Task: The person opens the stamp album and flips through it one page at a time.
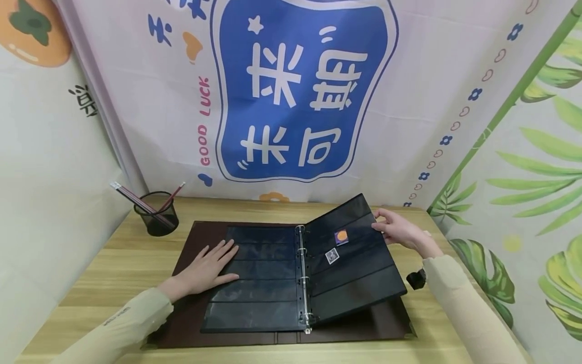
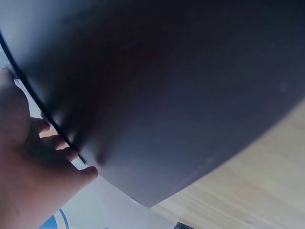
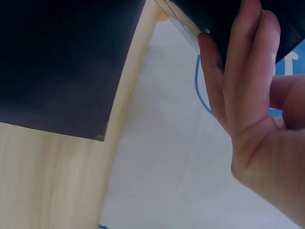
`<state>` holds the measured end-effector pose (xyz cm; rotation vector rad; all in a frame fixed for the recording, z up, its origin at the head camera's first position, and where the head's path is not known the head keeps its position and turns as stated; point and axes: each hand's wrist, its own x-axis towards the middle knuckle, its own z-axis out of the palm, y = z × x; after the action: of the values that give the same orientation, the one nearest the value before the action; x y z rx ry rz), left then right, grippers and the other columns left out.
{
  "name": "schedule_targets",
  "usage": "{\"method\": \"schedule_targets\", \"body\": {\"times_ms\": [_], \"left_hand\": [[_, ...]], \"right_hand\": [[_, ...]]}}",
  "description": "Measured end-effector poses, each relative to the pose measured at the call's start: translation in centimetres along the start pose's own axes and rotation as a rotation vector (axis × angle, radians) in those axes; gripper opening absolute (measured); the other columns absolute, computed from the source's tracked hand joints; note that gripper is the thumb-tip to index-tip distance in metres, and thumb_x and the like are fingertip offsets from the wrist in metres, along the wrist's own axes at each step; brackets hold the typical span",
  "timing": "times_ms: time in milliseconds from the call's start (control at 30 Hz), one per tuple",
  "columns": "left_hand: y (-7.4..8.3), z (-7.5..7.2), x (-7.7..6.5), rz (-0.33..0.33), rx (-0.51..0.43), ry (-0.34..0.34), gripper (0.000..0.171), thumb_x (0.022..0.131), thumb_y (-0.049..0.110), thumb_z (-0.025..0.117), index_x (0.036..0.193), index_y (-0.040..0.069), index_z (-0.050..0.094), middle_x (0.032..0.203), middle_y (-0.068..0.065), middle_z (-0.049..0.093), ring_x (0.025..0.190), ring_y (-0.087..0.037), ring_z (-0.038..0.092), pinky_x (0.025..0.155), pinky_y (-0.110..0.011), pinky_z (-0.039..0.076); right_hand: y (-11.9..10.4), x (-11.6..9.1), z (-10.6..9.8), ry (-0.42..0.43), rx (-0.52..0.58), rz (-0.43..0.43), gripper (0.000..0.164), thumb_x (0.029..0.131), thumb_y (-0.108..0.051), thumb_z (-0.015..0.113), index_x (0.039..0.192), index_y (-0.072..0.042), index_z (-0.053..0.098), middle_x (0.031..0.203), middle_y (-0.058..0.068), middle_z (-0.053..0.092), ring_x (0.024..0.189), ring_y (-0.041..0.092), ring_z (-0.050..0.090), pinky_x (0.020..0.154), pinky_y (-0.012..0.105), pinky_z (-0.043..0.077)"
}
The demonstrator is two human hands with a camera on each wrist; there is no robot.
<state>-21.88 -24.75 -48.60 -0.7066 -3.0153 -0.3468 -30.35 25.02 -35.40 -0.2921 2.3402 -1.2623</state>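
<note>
A stamp album [image 1: 182,321] with a dark brown cover lies spread on the table, its black pocket pages held by metal rings [image 1: 304,279]. My left hand [image 1: 204,268] rests with extended fingers on the outer edge of the left page [image 1: 265,290]. My right hand [image 1: 400,230] pinches the outer edge of the right-hand pages [image 1: 359,273], which tilt up off the cover. Two small stamps show on that page: an orange-and-purple one [image 1: 341,237] and a grey-and-white one [image 1: 332,256]. In the right wrist view, the right fingers [image 3: 248,62] lie along the page's underside.
A black mesh pen cup [image 1: 156,222] with several pencils stands at the table's back left. The wooden table [image 1: 104,283] meets a wall hung with a printed cloth [image 1: 173,101] behind. A leaf-patterned cloth [image 1: 536,192] covers the right side.
</note>
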Motion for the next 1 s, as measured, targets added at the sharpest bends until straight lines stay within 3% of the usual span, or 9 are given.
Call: {"method": "schedule_targets", "body": {"times_ms": [233, 433, 700, 867, 1000], "left_hand": [[-0.2, 0.2, 0.0, 0.004, 0.012, 0.009, 0.080, 0.095, 0.058, 0.054, 0.154, 0.007, 0.037, 0.162, -0.018, 0.030, 0.149, -0.042, 0.029, 0.113, -0.069, 0.026], [-0.1, 0.2, 0.0, 0.003, 0.001, 0.007, 0.080, 0.095, 0.059, 0.054, 0.154, 0.007, 0.037, 0.162, -0.018, 0.029, 0.149, -0.042, 0.029, 0.113, -0.070, 0.026], [0.1, -0.2, 0.1, 0.004, 0.004, 0.005, 0.080, 0.095, 0.058, 0.055, 0.154, 0.008, 0.037, 0.162, -0.018, 0.030, 0.149, -0.042, 0.029, 0.113, -0.070, 0.025], [0.2, -0.3, 0.1, 0.002, 0.002, 0.000, 0.080, 0.095, 0.058, 0.054, 0.154, 0.007, 0.036, 0.162, -0.018, 0.029, 0.149, -0.042, 0.029, 0.113, -0.070, 0.025], [0.1, -0.1, 0.0, 0.003, 0.002, -0.006, 0.080, 0.095, 0.058, 0.054, 0.154, 0.007, 0.036, 0.162, -0.019, 0.029, 0.149, -0.042, 0.029, 0.113, -0.070, 0.025]], "right_hand": [[-2.5, -0.3, 0.2, -0.011, -0.066, -0.042, 0.033, 0.106, -0.012, 0.042, 0.134, 0.004, 0.031, 0.066, -0.004, 0.033, 0.050, 0.008, 0.030, 0.051, 0.023, 0.036], [-5.4, -0.1, 0.8, -0.007, -0.178, -0.060, 0.030, 0.106, -0.012, 0.042, 0.130, 0.004, 0.035, 0.065, -0.003, 0.033, 0.051, 0.009, 0.039, 0.052, 0.023, 0.045], [-9.3, -0.7, 1.7, 0.057, -0.337, -0.091, 0.040, 0.106, -0.016, 0.043, 0.140, 0.005, 0.036, 0.080, 0.005, 0.051, 0.060, 0.014, 0.053, 0.058, 0.027, 0.055], [-10.1, -0.6, 1.9, 0.047, -0.307, -0.092, 0.040, 0.106, -0.019, 0.043, 0.139, 0.004, 0.037, 0.091, 0.009, 0.055, 0.063, 0.014, 0.055, 0.060, 0.028, 0.056], [-10.0, -0.1, 2.0, 0.014, -0.226, -0.072, 0.037, 0.107, -0.020, 0.042, 0.135, 0.004, 0.035, 0.091, 0.008, 0.050, 0.060, 0.012, 0.047, 0.059, 0.026, 0.052]]}}
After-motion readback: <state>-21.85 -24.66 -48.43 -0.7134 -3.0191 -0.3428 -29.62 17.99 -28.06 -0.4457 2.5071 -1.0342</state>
